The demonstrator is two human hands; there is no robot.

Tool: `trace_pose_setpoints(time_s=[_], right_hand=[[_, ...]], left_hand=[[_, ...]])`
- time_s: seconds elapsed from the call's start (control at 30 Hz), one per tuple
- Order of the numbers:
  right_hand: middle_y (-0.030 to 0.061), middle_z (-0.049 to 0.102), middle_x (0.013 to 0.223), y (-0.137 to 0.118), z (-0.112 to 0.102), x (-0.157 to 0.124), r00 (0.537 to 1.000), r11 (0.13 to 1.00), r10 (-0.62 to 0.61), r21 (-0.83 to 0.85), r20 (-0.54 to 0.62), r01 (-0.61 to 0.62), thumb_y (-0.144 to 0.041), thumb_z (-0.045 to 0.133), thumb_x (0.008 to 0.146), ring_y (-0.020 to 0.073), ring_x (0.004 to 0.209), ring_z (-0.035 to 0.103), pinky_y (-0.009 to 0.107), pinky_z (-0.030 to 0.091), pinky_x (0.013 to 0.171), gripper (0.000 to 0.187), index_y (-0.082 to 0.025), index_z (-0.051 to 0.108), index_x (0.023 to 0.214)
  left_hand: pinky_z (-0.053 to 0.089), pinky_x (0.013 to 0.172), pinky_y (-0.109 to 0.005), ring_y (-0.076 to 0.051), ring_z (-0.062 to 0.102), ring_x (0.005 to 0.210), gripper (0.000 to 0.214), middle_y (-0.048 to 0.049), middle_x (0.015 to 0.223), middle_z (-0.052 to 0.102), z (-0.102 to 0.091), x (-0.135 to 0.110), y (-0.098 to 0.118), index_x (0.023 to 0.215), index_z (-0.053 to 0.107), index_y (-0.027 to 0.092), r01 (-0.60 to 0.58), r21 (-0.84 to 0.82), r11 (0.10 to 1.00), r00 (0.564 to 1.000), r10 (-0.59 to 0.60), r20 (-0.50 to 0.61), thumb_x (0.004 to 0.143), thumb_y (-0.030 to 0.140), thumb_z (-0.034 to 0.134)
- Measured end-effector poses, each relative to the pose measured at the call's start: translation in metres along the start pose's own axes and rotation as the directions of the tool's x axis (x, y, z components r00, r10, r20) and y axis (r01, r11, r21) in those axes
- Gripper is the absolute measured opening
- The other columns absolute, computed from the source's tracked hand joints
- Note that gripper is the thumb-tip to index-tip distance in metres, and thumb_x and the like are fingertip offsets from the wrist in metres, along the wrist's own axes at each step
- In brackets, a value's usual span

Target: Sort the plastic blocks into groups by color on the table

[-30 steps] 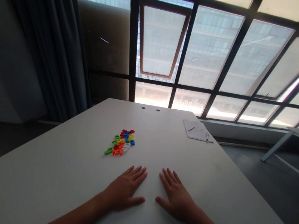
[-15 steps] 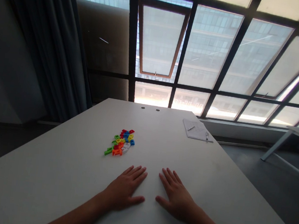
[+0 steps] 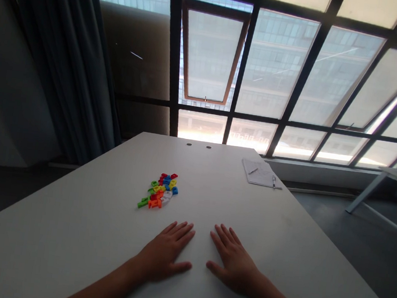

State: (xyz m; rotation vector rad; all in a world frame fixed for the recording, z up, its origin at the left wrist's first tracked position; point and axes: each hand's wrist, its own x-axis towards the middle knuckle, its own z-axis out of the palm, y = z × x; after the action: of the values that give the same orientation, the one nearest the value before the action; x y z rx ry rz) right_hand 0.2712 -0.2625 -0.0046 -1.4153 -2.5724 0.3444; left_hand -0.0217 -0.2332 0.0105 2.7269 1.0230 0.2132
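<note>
My left hand (image 3: 165, 250) lies flat, palm down, on the white table (image 3: 86, 222), fingers stretched out and holding nothing. My right hand (image 3: 232, 260) rests the same way just to its right, open and empty. A small heap of several coloured plastic pieces (image 3: 160, 190), red, blue, yellow, green, orange and white, sits on the table a short way beyond my left hand, apart from both hands.
A paper sheet (image 3: 259, 172) with a pen (image 3: 273, 181) on it lies at the table's far right. Two small holes (image 3: 199, 145) mark the far edge. Large windows stand behind, a dark curtain (image 3: 75, 68) at the left, another table (image 3: 396, 178) at the right.
</note>
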Motion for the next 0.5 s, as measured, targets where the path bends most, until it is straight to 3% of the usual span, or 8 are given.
trace_pose_setpoints(time_s=[0.2, 0.33, 0.43, 0.5], right_hand=[[0.0126, 0.018, 0.167, -0.0026, -0.0038, 0.0003, 0.999, 0.999, 0.025, 0.03, 0.045, -0.027, -0.07, 0.045, 0.095, 0.0312, 0.155, 0.012, 0.052, 0.009, 0.127, 0.084, -0.018, 0.032, 0.159], [0.0118, 0.02, 0.167, -0.004, -0.0056, -0.0001, 0.999, 0.999, 0.028, 0.042, 0.036, -0.03, -0.07, 0.046, 0.095, 0.0306, 0.155, 0.012, 0.051, 0.009, 0.127, 0.083, -0.019, 0.033, 0.159], [0.0115, 0.021, 0.167, -0.0039, -0.006, -0.0004, 0.999, 0.999, 0.026, 0.046, 0.033, -0.028, -0.069, 0.046, 0.095, 0.0307, 0.155, 0.013, 0.051, 0.01, 0.127, 0.081, -0.02, 0.035, 0.158], [0.0117, 0.022, 0.167, -0.0034, -0.0059, -0.0006, 0.999, 0.998, 0.024, 0.05, 0.032, -0.026, -0.069, 0.046, 0.095, 0.0309, 0.155, 0.013, 0.051, 0.01, 0.127, 0.081, -0.02, 0.035, 0.158]], left_hand=[[0.023, 0.124, -0.054, -0.032, 0.03, 0.151, 0.082, -0.0085, 0.165, 0.027, 0.0013, 0.0003, -0.001, 0.16, 0.03, 0.028, 0.01, -0.003, 1.0, 1.0, -0.01, 0.0, 0.093, 0.071, 0.047], [0.027, 0.123, -0.056, -0.033, 0.037, 0.147, 0.077, -0.0078, 0.162, 0.036, 0.0039, -0.0004, -0.0019, 0.156, 0.04, 0.029, -0.008, -0.013, 1.0, 0.998, 0.007, -0.06, 0.091, 0.064, 0.058], [0.033, 0.12, -0.053, -0.029, 0.05, 0.139, 0.052, -0.0035, 0.15, 0.055, 0.0074, -0.0002, -0.0017, 0.141, 0.058, 0.032, -0.023, -0.028, 0.999, 0.988, 0.019, -0.152, 0.092, 0.048, 0.063], [0.043, 0.114, -0.045, -0.023, 0.062, 0.125, 0.033, -0.0007, 0.134, 0.068, 0.0088, 0.0001, -0.0025, 0.125, 0.068, 0.032, -0.012, -0.043, 0.999, 0.973, 0.002, -0.232, 0.094, 0.036, 0.06]])
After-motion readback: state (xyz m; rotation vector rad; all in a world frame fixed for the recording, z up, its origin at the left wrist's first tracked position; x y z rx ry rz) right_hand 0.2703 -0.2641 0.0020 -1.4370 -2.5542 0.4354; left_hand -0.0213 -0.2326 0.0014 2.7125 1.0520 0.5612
